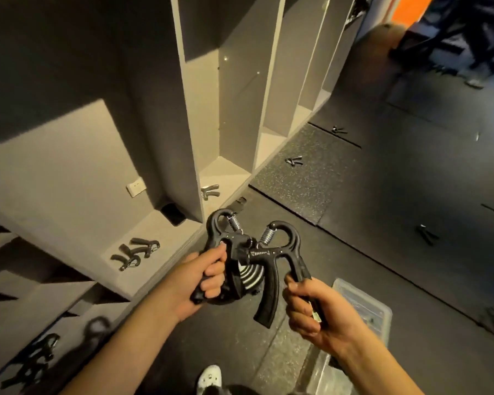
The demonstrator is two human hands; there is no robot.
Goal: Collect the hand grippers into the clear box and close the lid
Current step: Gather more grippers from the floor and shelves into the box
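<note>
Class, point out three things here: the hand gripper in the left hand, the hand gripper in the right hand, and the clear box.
Left-hand gripper [221,223], head view, top loop.
Right-hand gripper [264,306], head view, free handle.
Clear box [362,303], head view, lid.

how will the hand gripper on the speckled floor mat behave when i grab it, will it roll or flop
The hand gripper on the speckled mat lies flat with its handles splayed, so it probably won't roll. Its metal spring and rigid-looking handles suggest it stays stiff rather than floppy. It looks small, so likely light, though the spring may let the handles squeeze together.
</note>
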